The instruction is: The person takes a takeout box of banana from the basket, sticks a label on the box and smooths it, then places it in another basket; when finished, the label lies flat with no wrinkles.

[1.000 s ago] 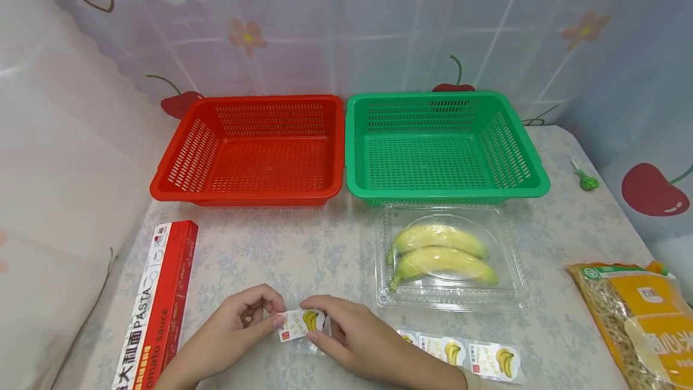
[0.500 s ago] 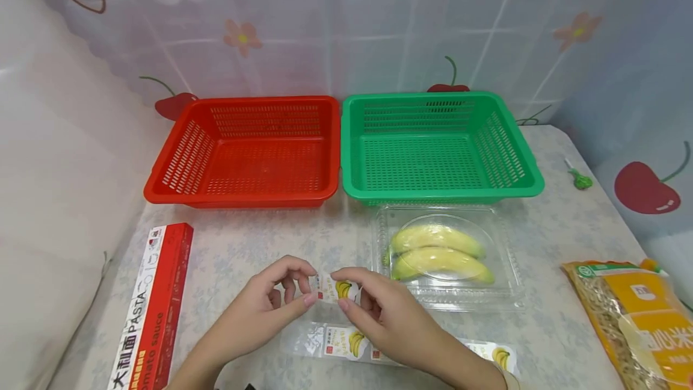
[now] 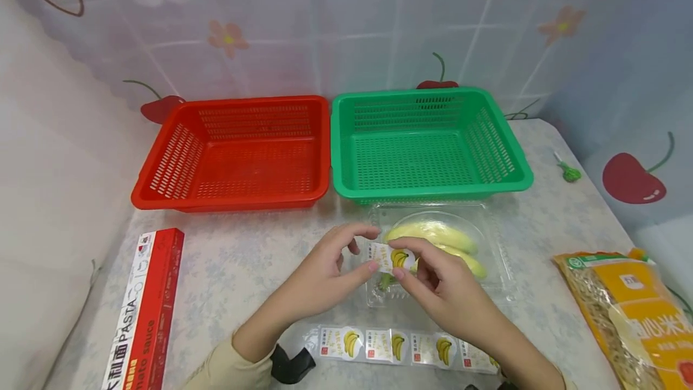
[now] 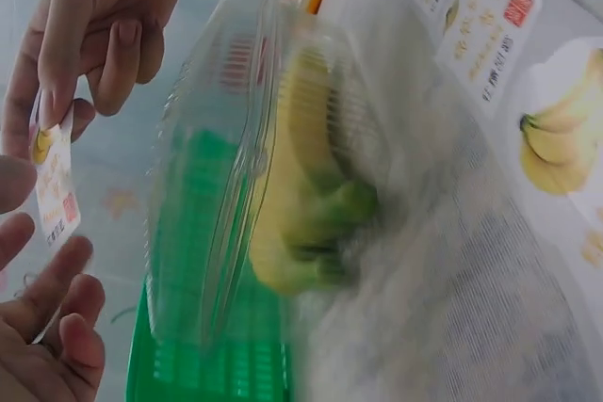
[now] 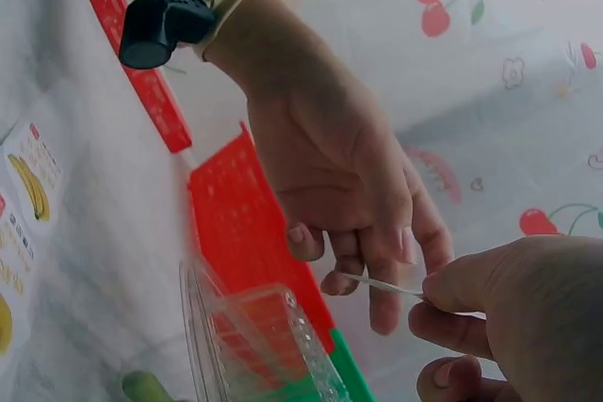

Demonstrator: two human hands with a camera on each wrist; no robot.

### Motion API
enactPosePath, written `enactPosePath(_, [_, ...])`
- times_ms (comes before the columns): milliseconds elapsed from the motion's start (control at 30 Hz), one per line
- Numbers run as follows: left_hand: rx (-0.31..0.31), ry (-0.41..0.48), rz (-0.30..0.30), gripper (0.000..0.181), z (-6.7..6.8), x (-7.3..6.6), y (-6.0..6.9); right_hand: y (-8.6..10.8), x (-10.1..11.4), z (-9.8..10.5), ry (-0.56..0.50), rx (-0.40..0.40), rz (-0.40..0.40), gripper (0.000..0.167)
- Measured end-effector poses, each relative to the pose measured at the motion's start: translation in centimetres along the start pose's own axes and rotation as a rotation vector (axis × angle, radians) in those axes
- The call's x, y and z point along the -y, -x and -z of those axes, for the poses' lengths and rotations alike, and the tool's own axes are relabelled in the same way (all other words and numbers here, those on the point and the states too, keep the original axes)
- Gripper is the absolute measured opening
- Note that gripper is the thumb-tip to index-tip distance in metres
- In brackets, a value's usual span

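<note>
My right hand (image 3: pixel 452 278) pinches a banana sticker (image 3: pixel 381 256) between thumb and index finger, above the near left part of a clear plastic clamshell box (image 3: pixel 499 239). Seen edge-on in the right wrist view, the sticker (image 5: pixel 382 285) is a thin white line. My left hand (image 3: pixel 327 275) is at the sticker's left edge with thumb and fingers spread. In the left wrist view, the fingers of that left hand (image 4: pixel 47 327) are apart from each other around the lower end. Inside the lidded box lie yellow bananas (image 3: pixel 438 233), partly covered by my right hand.
A backing strip (image 3: pixel 384 345) with several banana stickers lies at the table's front. Behind the box stand a red basket (image 3: pixel 230 203) and a green basket (image 3: pixel 433 190). A pasta box (image 3: pixel 143 312) lies left, a yellow grain bag (image 3: pixel 622 312) right, a small green item (image 3: pixel 569 172) far right.
Both hands have moved right and away from the body, carrying the sticker from the strip to above the clamshell box. More of the sticker strip now shows. The view has shifted slightly.
</note>
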State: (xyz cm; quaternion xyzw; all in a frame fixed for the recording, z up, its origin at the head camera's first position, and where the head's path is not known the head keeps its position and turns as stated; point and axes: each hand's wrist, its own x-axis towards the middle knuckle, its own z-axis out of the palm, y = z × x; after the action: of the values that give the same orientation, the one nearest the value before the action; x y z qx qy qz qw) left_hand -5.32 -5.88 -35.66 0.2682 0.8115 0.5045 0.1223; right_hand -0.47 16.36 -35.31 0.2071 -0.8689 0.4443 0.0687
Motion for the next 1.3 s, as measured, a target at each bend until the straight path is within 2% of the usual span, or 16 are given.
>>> enactPosePath(133, [0.009,0.008,-0.021,0.037,-1.3,-0.4,-1.6,0.3,-0.8,1.3,0.048,-0.015,-0.076,0.037])
enactPosePath(233, [-0.025,-0.049,-0.038,0.032,-2.3,-0.4,-2.5,0.4,-1.5,2.1,0.086,-0.020,-0.121,0.035])
enactPosePath(533, [-0.149,-0.353,-0.172,0.024,-5.0,-0.8,-4.8,0.6,-3.6,3.7,0.227,-0.052,-0.154,0.029])
enactPosePath(633, [-0.180,-0.446,-0.198,0.023,-5.9,-0.9,-5.3,0.7,-4.3,3.9,0.283,-0.063,-0.152,0.029])
enactPosePath(767, [-0.191,-0.544,-0.201,0.023,-6.7,-0.9,-5.8,1.0,-4.9,4.1,0.357,-0.074,-0.155,0.030])
enactPosePath(1000, [-0.192,-0.617,-0.173,0.022,-7.6,-0.9,-6.5,1.1,-5.7,4.3,0.482,-0.109,-0.115,0.035])
enactPosePath(1300, [-0.202,-0.610,-0.192,0.022,-8.0,-0.7,-6.6,1.4,-6.3,4.3,0.547,-0.099,-0.115,0.035])
